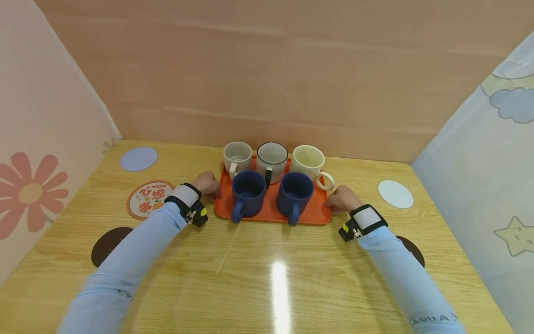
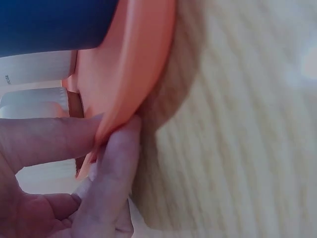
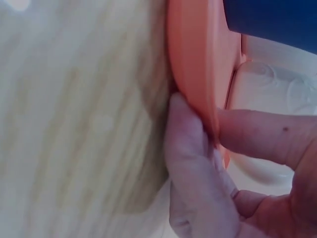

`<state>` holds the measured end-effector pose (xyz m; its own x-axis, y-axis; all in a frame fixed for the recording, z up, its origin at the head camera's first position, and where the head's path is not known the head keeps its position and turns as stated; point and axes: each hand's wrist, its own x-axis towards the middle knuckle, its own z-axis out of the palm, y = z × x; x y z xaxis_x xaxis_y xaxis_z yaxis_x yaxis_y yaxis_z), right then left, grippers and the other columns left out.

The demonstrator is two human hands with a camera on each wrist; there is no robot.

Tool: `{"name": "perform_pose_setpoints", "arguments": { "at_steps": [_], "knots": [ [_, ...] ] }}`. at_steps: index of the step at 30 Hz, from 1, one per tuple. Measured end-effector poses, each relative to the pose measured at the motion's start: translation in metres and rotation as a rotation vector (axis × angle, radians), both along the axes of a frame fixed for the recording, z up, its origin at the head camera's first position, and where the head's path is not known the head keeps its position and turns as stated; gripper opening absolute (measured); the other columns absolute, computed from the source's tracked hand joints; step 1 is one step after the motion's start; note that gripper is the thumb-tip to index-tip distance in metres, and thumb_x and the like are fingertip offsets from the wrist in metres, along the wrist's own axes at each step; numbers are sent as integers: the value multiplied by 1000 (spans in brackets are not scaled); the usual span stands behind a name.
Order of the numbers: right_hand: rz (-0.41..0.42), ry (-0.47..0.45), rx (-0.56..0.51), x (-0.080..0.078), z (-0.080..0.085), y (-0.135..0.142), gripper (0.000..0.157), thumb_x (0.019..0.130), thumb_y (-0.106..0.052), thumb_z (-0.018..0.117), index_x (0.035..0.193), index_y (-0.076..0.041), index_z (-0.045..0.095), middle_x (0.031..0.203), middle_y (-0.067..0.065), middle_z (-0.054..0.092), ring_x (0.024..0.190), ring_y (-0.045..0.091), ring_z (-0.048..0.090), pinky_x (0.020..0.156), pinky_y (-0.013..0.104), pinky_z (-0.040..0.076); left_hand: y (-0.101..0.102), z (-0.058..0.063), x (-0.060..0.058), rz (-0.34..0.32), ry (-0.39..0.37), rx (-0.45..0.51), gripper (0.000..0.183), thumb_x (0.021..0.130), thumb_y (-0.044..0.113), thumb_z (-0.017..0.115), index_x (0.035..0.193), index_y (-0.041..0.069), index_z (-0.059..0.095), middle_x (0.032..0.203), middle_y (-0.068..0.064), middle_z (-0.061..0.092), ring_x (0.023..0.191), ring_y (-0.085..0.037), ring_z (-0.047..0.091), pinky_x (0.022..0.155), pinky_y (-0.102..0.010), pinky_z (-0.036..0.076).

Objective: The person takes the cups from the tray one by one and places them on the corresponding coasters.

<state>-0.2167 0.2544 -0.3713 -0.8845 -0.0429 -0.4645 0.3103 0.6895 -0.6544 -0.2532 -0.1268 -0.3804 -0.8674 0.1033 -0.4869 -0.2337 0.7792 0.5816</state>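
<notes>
An orange tray (image 1: pixel 267 214) sits toward the back of the table, bearing several mugs. My left hand (image 1: pixel 207 184) pinches its left rim, thumb on the inner side and fingers beneath, as the left wrist view shows. At the opposite end my right hand (image 1: pixel 344 199) grips the right rim the same way. On the tray's front row stand two dark blue mugs, the left one (image 1: pixel 249 197) and the right one (image 1: pixel 295 195), handles toward me. Behind them are a whitish mug (image 1: pixel 238 155), a black-rimmed white mug (image 1: pixel 272 160) and a cream mug (image 1: pixel 306 160).
Left of the tray lie a lilac coaster (image 1: pixel 139 158), a printed round coaster (image 1: pixel 146 199) and a dark brown coaster (image 1: pixel 106 243) partly under the left sleeve. To the right are a pale coaster (image 1: pixel 395 194) and another brown coaster (image 1: pixel 413 250). A covered wall (image 1: pixel 275 93) rises behind.
</notes>
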Motion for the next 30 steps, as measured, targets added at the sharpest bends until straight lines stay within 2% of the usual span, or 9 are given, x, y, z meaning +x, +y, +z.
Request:
{"name": "perform_pose_setpoints", "arguments": {
  "at_steps": [4,8,15,20,27,30],
  "knots": [
    [16,25,-16,7,-3,0,13,75,0,63,78,12,62,68,13,66,58,14,64,60,30,55,-2,0,6,-9,-8,-8,29,72,-1,64,98,-12,55,75,-15,62,55,-14,60,55,-24,52],
    [34,21,-9,14,-5,-1,10,75,0,62,71,9,61,65,10,65,57,13,63,59,29,54,-4,-1,13,-28,-21,-8,23,71,-1,64,91,-11,60,69,-13,65,54,-14,61,54,-23,51],
    [85,-4,30,24,-6,-2,9,77,-1,60,76,6,54,71,8,60,60,14,62,59,29,54,-7,-2,28,-41,-23,61,6,70,-4,64,75,-6,60,67,-12,64,52,-14,62,54,-25,53],
    [81,4,28,33,-5,0,15,75,0,61,74,1,47,70,6,51,60,13,61,57,28,53,-8,-4,38,-65,-13,105,14,70,-6,63,78,-4,51,73,-15,61,53,-15,62,54,-26,53],
    [109,12,-19,48,-5,0,19,73,2,61,68,-3,44,65,4,49,58,14,62,56,29,54,-7,-3,51,-49,-14,102,19,69,-7,64,78,-2,48,74,-15,59,54,-16,63,53,-26,53],
    [113,5,-30,53,-5,0,15,74,2,61,70,-1,46,66,4,51,59,15,62,57,30,54,-7,-4,57,-38,-8,119,19,68,-8,64,75,-1,47,71,-14,57,53,-16,62,52,-26,53]
  ]
}}
